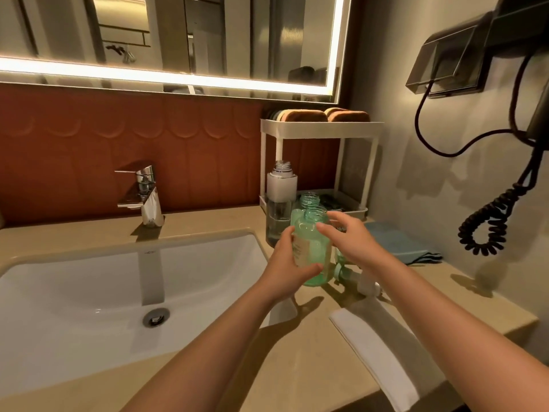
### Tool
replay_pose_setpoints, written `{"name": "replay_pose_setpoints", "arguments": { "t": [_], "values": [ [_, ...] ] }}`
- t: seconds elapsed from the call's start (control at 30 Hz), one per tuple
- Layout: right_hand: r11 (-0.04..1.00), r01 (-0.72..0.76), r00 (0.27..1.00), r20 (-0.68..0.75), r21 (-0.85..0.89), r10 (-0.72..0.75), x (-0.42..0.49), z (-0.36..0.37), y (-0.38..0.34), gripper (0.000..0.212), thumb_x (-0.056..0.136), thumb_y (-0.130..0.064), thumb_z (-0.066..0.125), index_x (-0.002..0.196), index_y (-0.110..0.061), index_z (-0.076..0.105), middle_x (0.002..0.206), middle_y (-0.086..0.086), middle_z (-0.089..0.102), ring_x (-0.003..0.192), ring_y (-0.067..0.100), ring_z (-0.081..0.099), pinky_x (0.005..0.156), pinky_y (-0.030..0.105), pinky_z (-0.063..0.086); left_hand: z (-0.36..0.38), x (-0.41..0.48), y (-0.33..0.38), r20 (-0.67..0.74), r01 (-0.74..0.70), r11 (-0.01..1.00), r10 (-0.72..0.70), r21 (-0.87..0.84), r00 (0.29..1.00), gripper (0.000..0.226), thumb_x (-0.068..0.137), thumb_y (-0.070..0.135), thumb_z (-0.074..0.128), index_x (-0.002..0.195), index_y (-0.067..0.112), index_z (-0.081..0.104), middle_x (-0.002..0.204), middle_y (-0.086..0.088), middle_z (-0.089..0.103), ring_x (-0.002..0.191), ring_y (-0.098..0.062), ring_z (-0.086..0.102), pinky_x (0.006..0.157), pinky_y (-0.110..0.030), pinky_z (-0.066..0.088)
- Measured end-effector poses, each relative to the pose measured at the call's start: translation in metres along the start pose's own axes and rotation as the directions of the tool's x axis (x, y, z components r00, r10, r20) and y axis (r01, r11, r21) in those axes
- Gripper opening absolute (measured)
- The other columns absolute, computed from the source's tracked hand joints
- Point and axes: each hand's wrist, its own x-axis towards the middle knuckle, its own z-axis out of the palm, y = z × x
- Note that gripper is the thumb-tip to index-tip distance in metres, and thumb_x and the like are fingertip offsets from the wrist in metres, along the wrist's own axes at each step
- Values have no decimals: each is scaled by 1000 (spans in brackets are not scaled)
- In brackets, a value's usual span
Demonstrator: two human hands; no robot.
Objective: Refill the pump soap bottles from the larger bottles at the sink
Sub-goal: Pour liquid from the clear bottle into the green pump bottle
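Lit-edged mirror [178,37], rust tiled backsplash [89,150], beige countertop [297,367], white basin [74,292], chrome faucet [145,194]

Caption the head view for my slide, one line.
Beside the sink, the left hand grips an uncapped green bottle while the open right hand hovers by its neck.

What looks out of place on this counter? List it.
No spill shows. The green bottle in the left hand has no pump, nor have the second green bottle and tall clear bottle behind it. A pump lies on its side under the right hand.

Left hand [292,264] grips green bottle [315,251] — right hand [346,236] open beside it.
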Motion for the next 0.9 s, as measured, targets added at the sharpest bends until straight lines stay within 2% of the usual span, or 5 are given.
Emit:
{"name": "replay_pose_setpoints", "arguments": {
  "t": [0.17,0.37,0.6,0.77,0.9],
  "values": [
    [998,16,1000,-2,68,-16,-7,-2,1,33,98,-22,44,129,-16,53,125,4,56,111,18,54,98,39,46,9,9,-6,-115,-9,999,5,-33,993,97,68,27,81,141,29,17,141,-1,37,125,-19,43,101,-46,44],
    [983,-14,999,39,183,7,-15,-1,0,33,101,-17,33,126,-14,55,115,1,59,96,12,58,73,17,48,16,13,-5,-259,5,998,-19,-55,966,92,65,28,83,135,23,22,135,-2,44,122,-20,47,97,-36,47],
    [967,-11,996,87,256,-11,-13,-2,-11,31,101,-18,31,120,-10,54,105,9,62,95,17,62,82,25,50,-9,0,7,-341,-41,996,10,-83,940,70,68,29,80,125,23,40,116,3,59,102,-15,57,78,-27,45],
    [980,82,996,-38,180,-77,8,14,-32,39,96,-28,47,132,-13,47,124,5,56,113,17,54,96,33,45,-51,-16,20,-344,-102,991,67,-84,937,57,63,25,84,109,27,49,100,8,65,92,-9,62,76,-30,50],
    [979,104,988,-130,177,-82,34,34,-57,60,91,-33,57,142,-15,32,142,4,41,126,18,42,92,26,34,-82,-31,26,-334,-104,992,73,-75,940,49,66,27,81,101,35,48,98,14,61,90,-3,58,70,-25,47]
  ]
}}
